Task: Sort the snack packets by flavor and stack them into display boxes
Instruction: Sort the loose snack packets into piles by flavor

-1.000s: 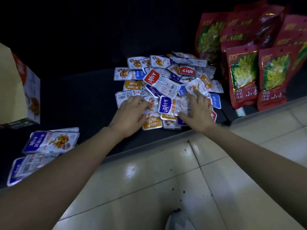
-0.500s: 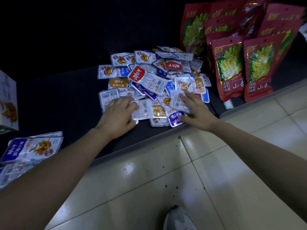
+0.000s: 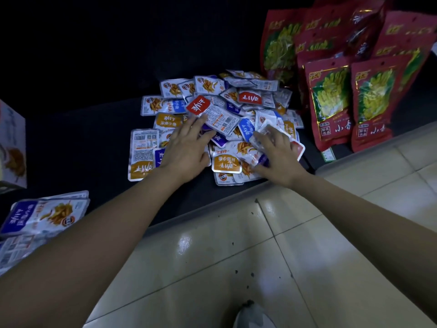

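Note:
A heap of small snack packets (image 3: 220, 107) in red, blue, orange and purple lies on a dark mat. My left hand (image 3: 186, 147) rests flat on the heap's left part, fingers spread, fingertips touching a red-topped packet (image 3: 212, 112). My right hand (image 3: 276, 152) lies on the heap's right part, fingers over white packets; whether it grips one I cannot tell. An orange-labelled packet (image 3: 225, 163) sits between my hands. A stack of blue packets (image 3: 45, 215) lies at the near left. A display box (image 3: 13, 143) stands at the far left edge.
Several large red bags (image 3: 331, 100) with green pictures stand upright at the right, close to the heap. The dark mat (image 3: 82, 143) ends at a light tiled floor (image 3: 236, 256) near me. A shoe tip (image 3: 250, 316) shows at the bottom.
My left hand has moved up over the heap toward the red-topped packet. My right hand shifted slightly up and right. Packets near the front have been shuffled, and an orange one now shows between the hands.

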